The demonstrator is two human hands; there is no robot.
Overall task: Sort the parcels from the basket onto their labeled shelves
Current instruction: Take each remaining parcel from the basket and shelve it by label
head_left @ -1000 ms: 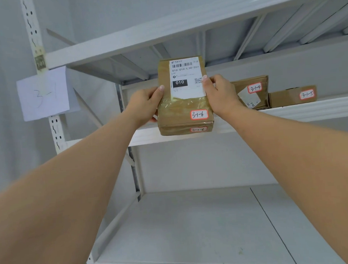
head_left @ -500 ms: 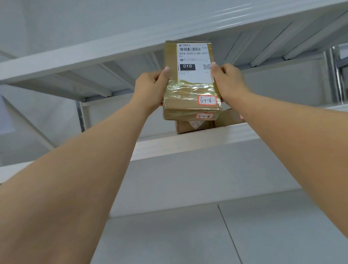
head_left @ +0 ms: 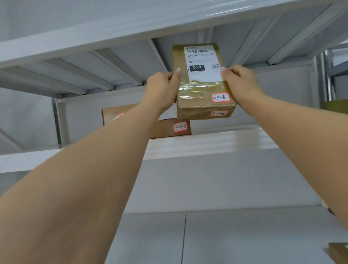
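I hold a brown taped parcel (head_left: 202, 91) up between both hands, above the front edge of the white upper shelf (head_left: 209, 142). It carries a white shipping label with "010" and two red-edged stickers reading 3-1-6. My left hand (head_left: 162, 88) grips its left side and my right hand (head_left: 240, 84) grips its right side. On the shelf behind my left forearm sit a brown box marked 3-1-5 (head_left: 175, 128) and another brown box (head_left: 117, 114), partly hidden by that arm.
A white shelf board (head_left: 165, 19) with ribs underneath runs close above the parcel. A lower white shelf (head_left: 232, 238) spans the bottom, with a brown box corner (head_left: 345, 253) at its right. Another brown parcel (head_left: 340, 106) sits at the far right.
The view has shifted rightward along the shelf. The parcel stays held in both hands and now sits to the right of the 3-1-5 box.
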